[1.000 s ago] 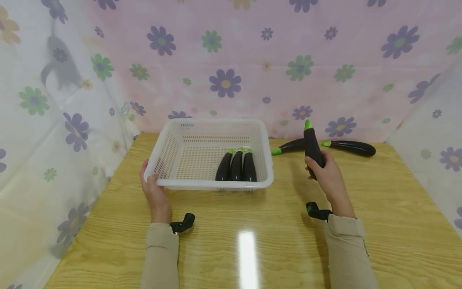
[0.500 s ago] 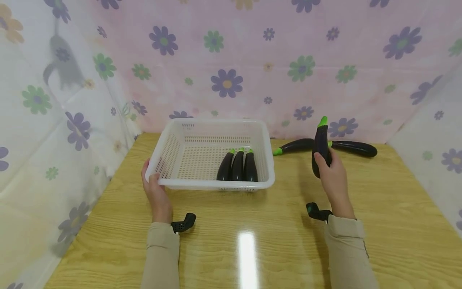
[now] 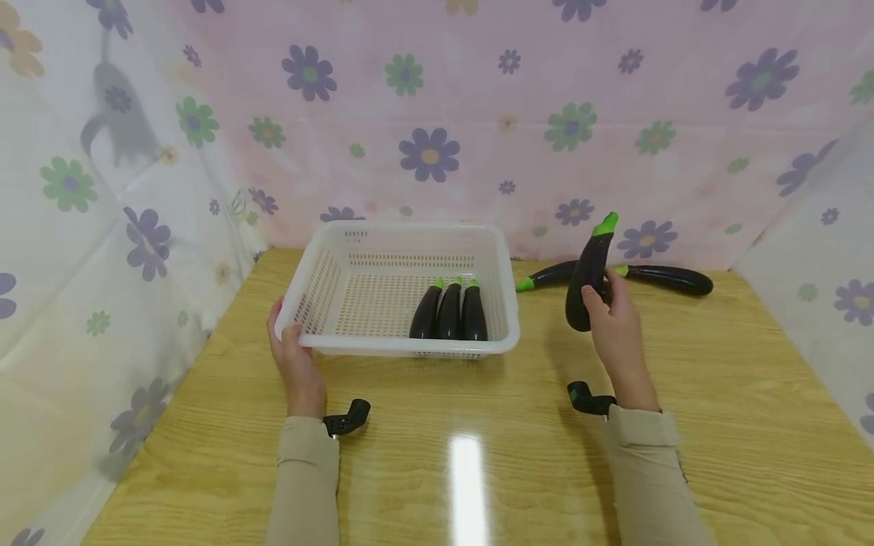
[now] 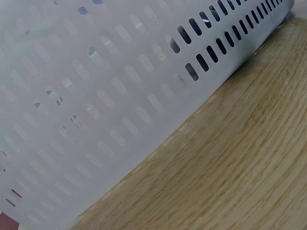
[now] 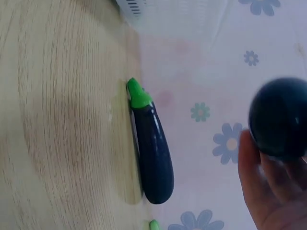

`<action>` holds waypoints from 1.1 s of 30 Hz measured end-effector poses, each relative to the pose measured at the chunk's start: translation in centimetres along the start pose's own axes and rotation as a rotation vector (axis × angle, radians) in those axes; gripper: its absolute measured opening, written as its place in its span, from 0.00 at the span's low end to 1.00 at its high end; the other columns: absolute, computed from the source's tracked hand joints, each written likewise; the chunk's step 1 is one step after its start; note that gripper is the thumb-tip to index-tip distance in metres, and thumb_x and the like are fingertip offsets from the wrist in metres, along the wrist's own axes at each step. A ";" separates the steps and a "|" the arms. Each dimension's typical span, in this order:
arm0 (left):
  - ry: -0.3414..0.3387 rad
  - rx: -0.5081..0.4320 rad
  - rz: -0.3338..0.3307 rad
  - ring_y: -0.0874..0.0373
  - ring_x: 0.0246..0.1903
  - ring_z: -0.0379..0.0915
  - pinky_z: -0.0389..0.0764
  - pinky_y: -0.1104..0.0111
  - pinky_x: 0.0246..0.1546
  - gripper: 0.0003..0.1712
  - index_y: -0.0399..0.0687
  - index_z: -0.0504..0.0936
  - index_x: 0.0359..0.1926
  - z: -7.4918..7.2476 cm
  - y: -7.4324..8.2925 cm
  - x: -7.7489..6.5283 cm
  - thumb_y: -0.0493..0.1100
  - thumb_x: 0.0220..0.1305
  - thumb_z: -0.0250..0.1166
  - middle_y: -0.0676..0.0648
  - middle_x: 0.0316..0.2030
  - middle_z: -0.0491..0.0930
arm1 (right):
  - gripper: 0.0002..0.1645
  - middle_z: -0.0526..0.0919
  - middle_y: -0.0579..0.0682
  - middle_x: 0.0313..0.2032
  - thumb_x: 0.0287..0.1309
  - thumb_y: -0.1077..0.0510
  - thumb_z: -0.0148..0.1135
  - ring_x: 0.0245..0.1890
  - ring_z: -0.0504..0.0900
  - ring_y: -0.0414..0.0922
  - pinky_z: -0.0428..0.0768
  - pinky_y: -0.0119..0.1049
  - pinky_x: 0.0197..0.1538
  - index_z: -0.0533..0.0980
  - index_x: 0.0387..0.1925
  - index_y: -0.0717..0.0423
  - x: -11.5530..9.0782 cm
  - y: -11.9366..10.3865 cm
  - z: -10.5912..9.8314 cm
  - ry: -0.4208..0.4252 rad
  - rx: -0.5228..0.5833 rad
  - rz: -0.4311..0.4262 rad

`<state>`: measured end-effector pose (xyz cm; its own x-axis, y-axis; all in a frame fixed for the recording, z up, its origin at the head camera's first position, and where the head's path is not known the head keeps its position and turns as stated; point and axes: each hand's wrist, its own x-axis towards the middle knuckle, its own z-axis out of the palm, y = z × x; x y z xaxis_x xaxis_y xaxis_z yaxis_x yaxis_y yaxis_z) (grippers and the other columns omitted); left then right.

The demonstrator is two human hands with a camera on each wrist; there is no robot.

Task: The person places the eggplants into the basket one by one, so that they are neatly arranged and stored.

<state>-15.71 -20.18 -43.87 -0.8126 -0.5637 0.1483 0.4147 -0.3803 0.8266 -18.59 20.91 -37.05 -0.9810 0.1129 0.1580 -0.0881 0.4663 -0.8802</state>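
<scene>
My right hand (image 3: pixel 617 334) grips a dark eggplant (image 3: pixel 589 277) with a green stem, held up off the table and tilted, stem end up. In the right wrist view its rounded end (image 5: pixel 280 120) faces the camera, with fingers curled against it. My left hand (image 3: pixel 295 368) holds the near left corner of a white perforated plastic basket (image 3: pixel 410 347), thumb over the rim. Three eggplants (image 3: pixel 448 311) lie side by side inside, at the right. Behind the raised eggplant, one more eggplant (image 5: pixel 153 153) lies on the table, and another eggplant (image 3: pixel 672 279) lies to its right.
The wooden table (image 3: pixel 410 462) runs back to a flower-print cloth (image 3: pixel 478 91) hanging behind it, with more cloth along both sides. Each wrist wears a small black camera, such as the right wrist camera (image 3: pixel 589 399).
The eggplant in my right hand moved right, then back a little to the left, and its stem now leans right. My left hand and the basket have stayed in place.
</scene>
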 end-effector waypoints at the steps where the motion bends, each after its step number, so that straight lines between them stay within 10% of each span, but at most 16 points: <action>1: 0.005 -0.009 -0.003 0.53 0.57 0.60 0.61 0.63 0.54 0.30 0.54 0.61 0.62 0.1 0.1 0.0 0.34 0.56 0.44 0.47 0.59 0.63 | 0.36 0.64 0.57 0.59 0.61 0.39 0.41 0.55 0.65 0.52 0.66 0.53 0.51 0.45 0.68 0.38 0.1 0.0 0.1 -0.018 0.006 -0.002; 11: -0.014 0.046 0.001 0.53 0.57 0.60 0.60 0.60 0.55 0.29 0.57 0.60 0.63 -0.9 -1.1 0.7 0.37 0.59 0.43 0.48 0.60 0.62 | 0.40 0.65 0.62 0.55 0.62 0.40 0.39 0.52 0.70 0.55 0.68 0.54 0.48 0.28 0.64 0.27 0.2 0.2 0.6 -0.131 0.007 -0.020; 15: -0.016 0.053 -0.014 0.51 0.58 0.58 0.57 0.55 0.56 0.29 0.56 0.60 0.62 0.6 0.9 -0.4 0.35 0.59 0.39 0.47 0.60 0.62 | 0.43 0.63 0.63 0.57 0.60 0.39 0.41 0.52 0.70 0.56 0.68 0.54 0.48 0.24 0.63 0.26 0.3 0.2 0.7 -0.171 -0.003 0.003; 27: -0.011 0.047 -0.026 0.52 0.58 0.58 0.56 0.55 0.57 0.30 0.54 0.59 0.62 0.8 1.4 -0.7 0.33 0.58 0.38 0.48 0.59 0.62 | 0.44 0.64 0.61 0.56 0.60 0.39 0.43 0.49 0.73 0.53 0.74 0.37 0.38 0.26 0.65 0.29 0.1 -0.5 1.3 -0.172 0.018 -0.042; 33: -0.011 0.047 -0.017 0.50 0.58 0.57 0.55 0.55 0.57 0.30 0.50 0.58 0.63 0.7 1.1 -0.4 0.33 0.58 0.37 0.47 0.60 0.61 | 0.37 0.55 0.59 0.63 0.62 0.42 0.40 0.56 0.65 0.57 0.73 0.50 0.45 0.33 0.65 0.24 -0.1 -0.9 1.6 -0.154 0.060 -0.104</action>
<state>-15.20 -19.87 -42.62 -0.8238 -0.5494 0.1396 0.3813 -0.3549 0.8536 -18.68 19.08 -36.99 -0.9805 -0.0707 0.1835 -0.1962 0.4149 -0.8885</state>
